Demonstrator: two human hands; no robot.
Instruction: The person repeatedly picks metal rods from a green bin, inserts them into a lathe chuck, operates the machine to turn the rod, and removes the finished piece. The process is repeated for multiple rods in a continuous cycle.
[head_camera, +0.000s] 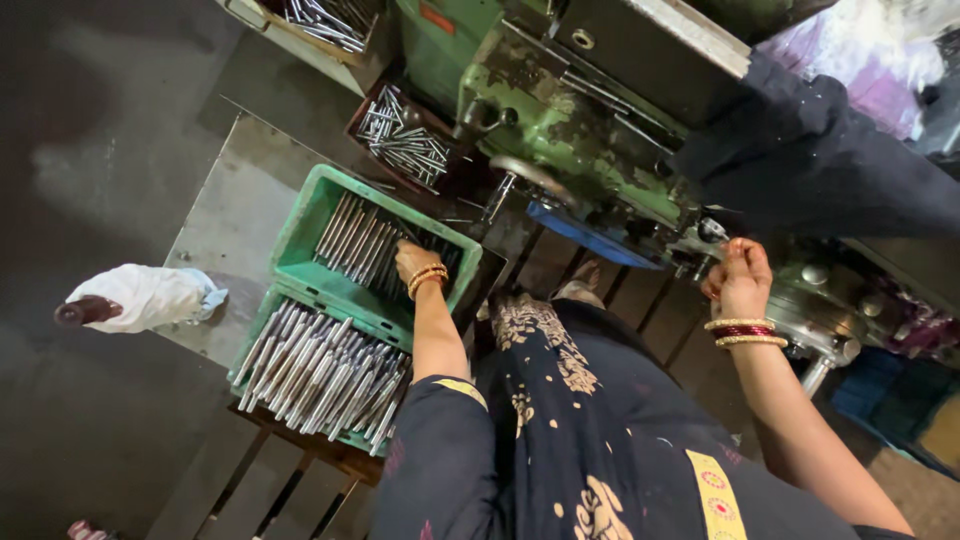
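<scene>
The left hand (412, 262) is reaching into the upper green crate (300, 235), fingers curled among steel rods (352, 242), while the right hand (738, 280) is closing fist-like on a lathe (570, 130) part too hidden to tell.

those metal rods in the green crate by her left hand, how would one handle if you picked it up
The metal rods look like solid steel, so probably stiff and heavy for their size. Round and shiny, they would likely roll on a flat surface and may be slippery. The left hand reaches into their green crate.

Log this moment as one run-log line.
left hand: reaching into upper green crate of metal rods | right hand: closed at green machine | lower green crate: full of rods
</scene>
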